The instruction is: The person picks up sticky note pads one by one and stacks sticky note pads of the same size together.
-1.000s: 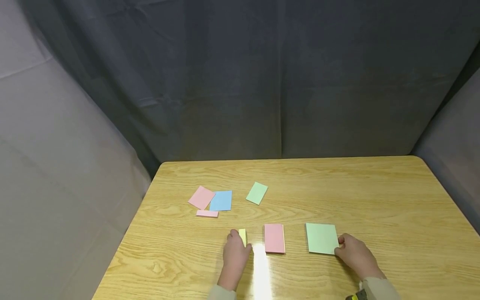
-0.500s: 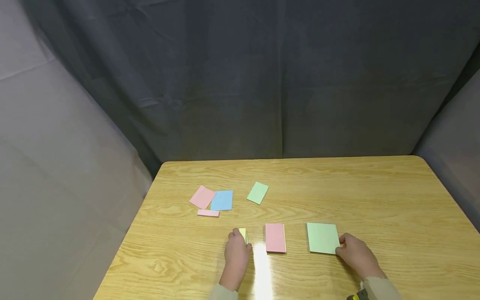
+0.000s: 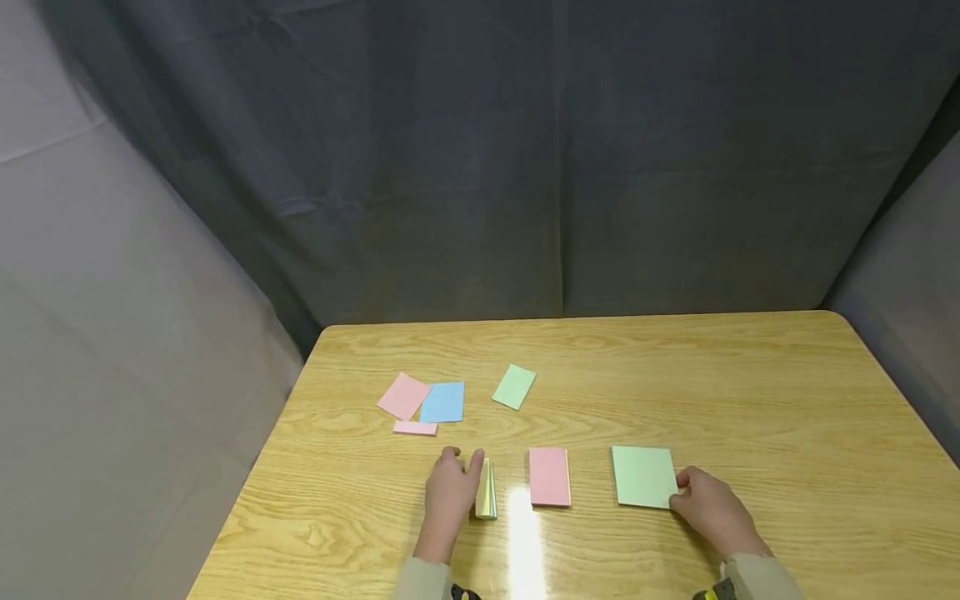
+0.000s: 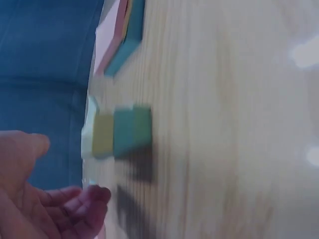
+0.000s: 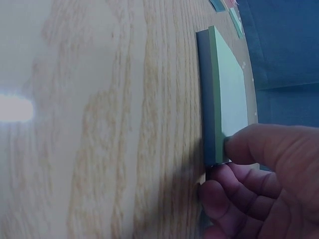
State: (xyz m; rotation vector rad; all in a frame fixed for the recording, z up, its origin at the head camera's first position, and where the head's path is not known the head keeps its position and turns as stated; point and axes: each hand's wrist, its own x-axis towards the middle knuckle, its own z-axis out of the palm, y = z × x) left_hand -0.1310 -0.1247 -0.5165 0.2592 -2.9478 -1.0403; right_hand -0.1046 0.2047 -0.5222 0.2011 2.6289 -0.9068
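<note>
My left hand (image 3: 448,492) is beside a narrow stack of yellow and green sticky notes (image 3: 486,492), thumb apart from the curved fingers and nothing between them. In the left wrist view, that stack (image 4: 122,132) shows pale, yellow and green layers, slightly blurred. At the right, my right hand (image 3: 708,508) holds the near right corner of a square light-green sticky note pad (image 3: 645,477). The right wrist view has the thumb (image 5: 249,144) against the pad (image 5: 232,94), which has a blue layer below; the other fingers curl by its edge, partly hidden.
Between the hands lies a pink sticky note pad (image 3: 550,477) with other layers beneath. Farther back are a pink square (image 3: 404,396) overlapping a blue square (image 3: 442,402), a narrow pink strip (image 3: 416,428) and a green rectangle (image 3: 514,387). Curtains border the wooden table (image 3: 735,375).
My left hand has let go of the narrow stack and moved slightly left, spreading its thumb and uncovering the stack. The right hand and the green pad stay in place.
</note>
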